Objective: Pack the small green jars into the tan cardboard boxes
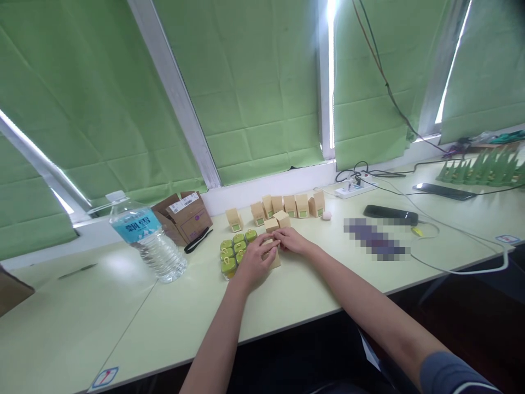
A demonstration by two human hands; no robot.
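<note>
Both my hands meet over a small kraft paper box (275,262) on the table. My left hand (255,260) has its fingers bent around the top of this box. From the other side my right hand (290,241) pinches at the same top edge. The fingers partly hide the box, so its upper flaps cannot be made out. Just behind stand two more kraft boxes (282,219), close together. Left of my left hand sits a cluster of small clear jars with green lids (228,265), partly covered by that hand.
A row of kraft boxes with green labels (290,206) stands behind. A water bottle (147,241) and an open cardboard carton (184,219) are on the left. On the right lie a power strip (355,187), a black case (391,214), a phone (444,190) and cables.
</note>
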